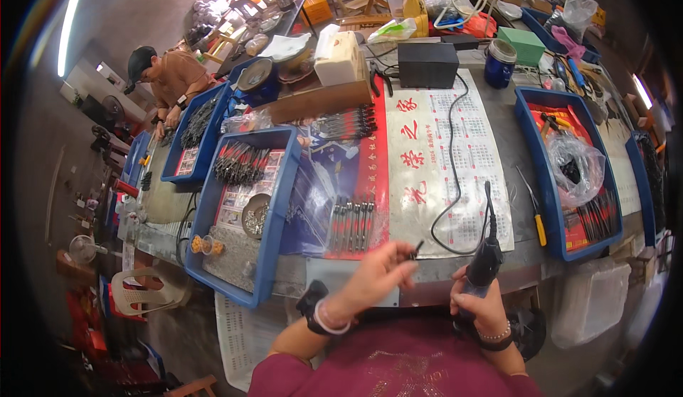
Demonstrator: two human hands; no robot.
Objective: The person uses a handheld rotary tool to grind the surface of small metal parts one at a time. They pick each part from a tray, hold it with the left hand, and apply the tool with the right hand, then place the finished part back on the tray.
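My right hand [484, 308] is wrapped round a black corded electric screwdriver [485, 260], its cable end pointing up and away. To its left, at the table's front edge, my left hand [380, 272] has its fingertips pinched on a small black part [417, 250]; blur hides its exact kind. Beyond the left hand lies a row of slim black-and-red pieces [351, 225] on the mat. More such black-and-red pieces [242, 163] are heaped in the blue tray [262, 272] at left, beside a round bowl of tiny metal parts [257, 216].
The screwdriver's black cable loops over a calendar sheet [462, 148] to a black box [428, 65]. At right, a yellow-handled screwdriver [540, 230] lies beside another blue tray [617, 244] with a plastic bag. A co-worker [174, 77] handles parts at the far left.
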